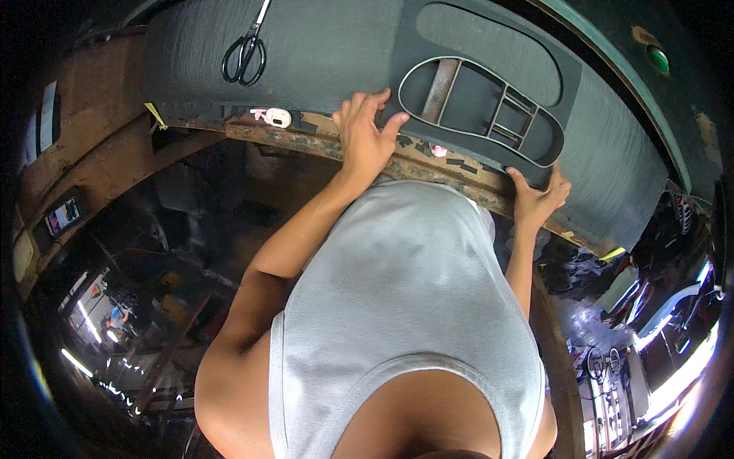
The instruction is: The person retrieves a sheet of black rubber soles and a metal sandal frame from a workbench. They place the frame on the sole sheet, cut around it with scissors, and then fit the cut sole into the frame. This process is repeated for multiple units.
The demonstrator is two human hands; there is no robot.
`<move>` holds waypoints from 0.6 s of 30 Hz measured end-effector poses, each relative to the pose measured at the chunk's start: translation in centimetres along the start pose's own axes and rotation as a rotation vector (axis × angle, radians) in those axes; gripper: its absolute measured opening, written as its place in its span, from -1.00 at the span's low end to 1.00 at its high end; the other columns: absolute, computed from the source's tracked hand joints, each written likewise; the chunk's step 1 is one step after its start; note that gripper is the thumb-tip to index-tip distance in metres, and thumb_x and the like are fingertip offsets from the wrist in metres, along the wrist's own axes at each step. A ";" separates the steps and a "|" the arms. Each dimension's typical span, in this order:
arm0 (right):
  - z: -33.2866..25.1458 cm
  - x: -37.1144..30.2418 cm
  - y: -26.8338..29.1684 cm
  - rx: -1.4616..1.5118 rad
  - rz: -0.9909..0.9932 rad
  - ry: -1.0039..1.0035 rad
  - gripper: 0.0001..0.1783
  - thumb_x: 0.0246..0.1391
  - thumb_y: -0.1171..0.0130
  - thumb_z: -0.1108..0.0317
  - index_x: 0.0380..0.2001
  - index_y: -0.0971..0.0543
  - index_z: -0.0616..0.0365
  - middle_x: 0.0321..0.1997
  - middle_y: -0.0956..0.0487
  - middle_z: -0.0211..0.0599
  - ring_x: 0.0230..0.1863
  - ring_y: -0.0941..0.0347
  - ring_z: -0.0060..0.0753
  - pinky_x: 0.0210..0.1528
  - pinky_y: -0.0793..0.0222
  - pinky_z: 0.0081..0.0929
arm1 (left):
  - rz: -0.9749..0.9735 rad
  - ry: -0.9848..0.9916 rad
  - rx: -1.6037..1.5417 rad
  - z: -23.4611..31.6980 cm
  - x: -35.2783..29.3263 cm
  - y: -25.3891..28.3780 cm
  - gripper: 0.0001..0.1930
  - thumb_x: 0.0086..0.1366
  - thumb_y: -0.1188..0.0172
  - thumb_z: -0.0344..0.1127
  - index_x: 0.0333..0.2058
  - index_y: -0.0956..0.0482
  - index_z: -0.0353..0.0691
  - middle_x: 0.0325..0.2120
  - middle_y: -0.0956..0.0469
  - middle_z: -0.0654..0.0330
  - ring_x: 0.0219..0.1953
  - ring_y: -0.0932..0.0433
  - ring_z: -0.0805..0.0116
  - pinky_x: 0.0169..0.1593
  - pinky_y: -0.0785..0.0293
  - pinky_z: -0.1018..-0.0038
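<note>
A dark rubber-like sheet piece (577,76) lies on the bench top, with a sole-shaped opening in its far part. On its near part stands a sole-shaped metal cutting die (446,90), a thin rim with crossbars inside. My left hand (365,131) rests at the piece's near left corner, thumb and index finger spread, other fingers curled. At the near edge, by the die's right end, my right hand (540,197) touches the sheet with thumb and fingers apart. The undersides of both hands are hidden.
Black-handled scissors (245,60) lie at the far left of the grey bench surface (329,46). A small pink and white object (273,117) sits on the worn wooden front ledge (306,141). Along the far right runs a green machine part (650,115). A phone (63,216) is at left.
</note>
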State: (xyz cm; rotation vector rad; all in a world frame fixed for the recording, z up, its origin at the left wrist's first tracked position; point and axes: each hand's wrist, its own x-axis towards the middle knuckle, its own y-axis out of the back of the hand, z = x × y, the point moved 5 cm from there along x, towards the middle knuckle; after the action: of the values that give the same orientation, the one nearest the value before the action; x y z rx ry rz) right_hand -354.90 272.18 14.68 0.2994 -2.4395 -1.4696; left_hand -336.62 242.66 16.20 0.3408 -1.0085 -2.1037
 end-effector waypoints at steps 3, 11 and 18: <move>-0.2 0.0 0.2 0.024 0.000 0.001 0.08 -0.49 -0.69 -0.08 0.22 -0.52 0.00 -0.07 -0.35 -0.19 0.05 -0.31 -0.05 0.21 -0.11 -0.06 | -0.040 -0.028 0.012 0.2 0.6 0.3 -0.43 0.10 -0.49 -0.17 0.07 -0.56 -0.22 -0.14 -0.50 0.10 -0.02 -0.45 0.12 0.07 -0.23 0.21; 0.2 0.0 -0.2 0.058 -0.027 -0.065 -0.26 -0.14 -0.55 0.00 0.13 -0.59 0.07 -0.13 -0.38 -0.14 -0.03 -0.28 -0.09 0.13 -0.11 -0.11 | -0.249 -0.345 0.028 -0.6 4.5 0.5 -0.36 -0.06 -0.54 -0.25 0.06 -0.58 -0.24 0.02 -0.47 -0.01 0.10 -0.41 -0.07 0.16 -0.31 0.13; -0.3 -0.1 -0.3 0.042 0.027 -0.073 -0.23 -0.14 -0.51 -0.03 0.18 -0.60 -0.05 -0.21 -0.33 -0.29 -0.08 -0.25 -0.21 0.08 -0.06 -0.19 | -0.230 -0.331 0.028 -1.6 4.4 -0.3 -0.41 -0.04 -0.52 -0.25 0.02 -0.60 -0.25 -0.03 -0.49 0.02 0.06 -0.41 -0.01 0.16 -0.28 0.14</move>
State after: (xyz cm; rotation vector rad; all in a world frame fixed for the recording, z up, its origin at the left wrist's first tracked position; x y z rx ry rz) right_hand -354.75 271.84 14.54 0.2238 -2.5240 -1.4434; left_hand -338.89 238.62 15.29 0.1271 -1.2386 -2.4089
